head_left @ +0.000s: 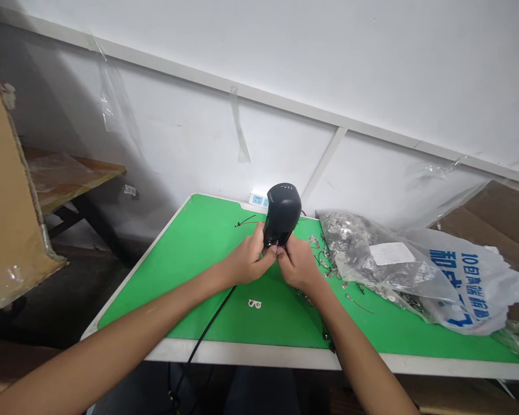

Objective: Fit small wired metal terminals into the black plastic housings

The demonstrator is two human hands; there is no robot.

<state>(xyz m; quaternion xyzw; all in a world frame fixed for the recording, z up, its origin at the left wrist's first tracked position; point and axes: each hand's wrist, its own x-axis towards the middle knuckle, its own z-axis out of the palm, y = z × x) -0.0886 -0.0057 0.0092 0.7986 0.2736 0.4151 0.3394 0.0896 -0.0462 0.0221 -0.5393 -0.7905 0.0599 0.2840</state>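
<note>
Black device pinched between both grips, lower end

Left grip (253,253) and right grip (298,259) both closed on the one black device (282,207), thumbs nearly meeting at its lower end; device rises up and away from them, over the worktop (168,276). Fingers behind it mostly hidden; detail at the thumb tips too small to read. One cord (211,320) runs from under the left wrist down over the near edge; can't tell if it joins the device.

Edges: white near rim below both grips, crossed by the forearms; far rim just past the device, wall beyond. Widest stretch of green lies left of the left grip; right side crowded.

Counts: one white piece (255,304) below the left grip, near it. Loose bits (315,242) right of the right grip, overlapping, uncountable, some behind the forearm. One clear bag (354,242) farther right, one label (391,253) on it; blue-printed plastic (480,276) beyond, unclear if separate. One socket strip (258,199) behind the device, partly blocked.
</note>
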